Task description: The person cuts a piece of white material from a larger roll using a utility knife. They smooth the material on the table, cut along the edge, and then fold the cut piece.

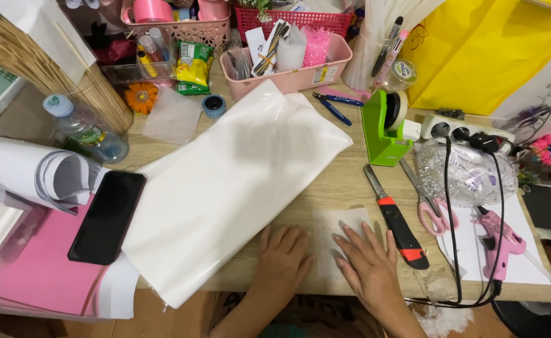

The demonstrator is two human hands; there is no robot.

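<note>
My left hand (281, 256): flat, fingers spread, on the near edge of the big white sheet (225, 188).
My right hand (369, 263): flat, open, pressing a small clear sheet (341, 222) on the wooden table (344, 181).
Beside it: a utility knife (395, 223).

White sheet (231, 188); green tape dispenser (382, 134); pink glue gun (499, 241); black phone (107, 216).

phone (107, 216) left of sheet stack (225, 188) | utility knife (395, 224) right | scissors (431, 206) beyond
</note>
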